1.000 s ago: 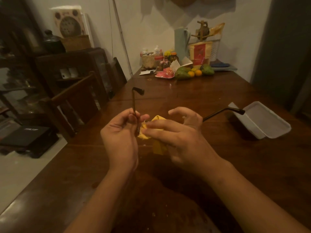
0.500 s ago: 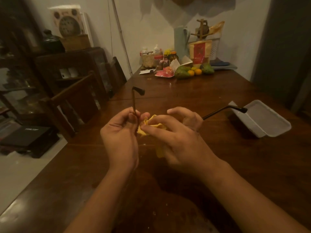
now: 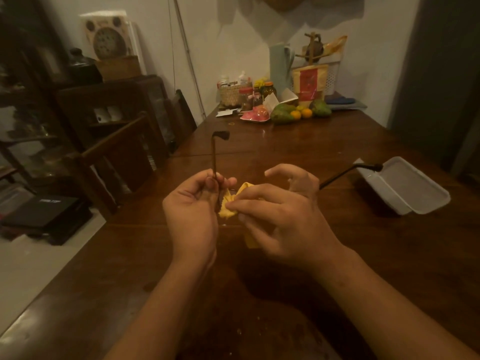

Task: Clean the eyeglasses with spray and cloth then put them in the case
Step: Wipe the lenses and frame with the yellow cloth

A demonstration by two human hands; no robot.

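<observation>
Head view, left hand (image 3: 191, 216): raised above the worktop (image 3: 298, 141). Its fingers (image 3: 207, 181) are curled tight around the eyeglasses (image 3: 214, 159) at the hinge end of one temple arm, which sticks straight up out of the grip.
Head view, right hand (image 3: 283, 219): forefinger and thumb are pinched together on the yellow cloth (image 3: 228, 206). The other fingers are spread loose and hold nothing.
Cloth: bunched between the two hands and touching the left fingers, with a tail hanging below the right palm.
Eyeglasses: held in the air between both hands. The second temple arm juts out to the right past the right hand, toward the case. The lenses are hidden by cloth and fingers, so the cloth only seems to be wrapped over one of them.
Case (image 3: 426, 203): white, lying open on the worktop, well to the right of the hands.
Far end of worktop: fruit (image 3: 281, 115), jars and a basket, well apart from the hands.
</observation>
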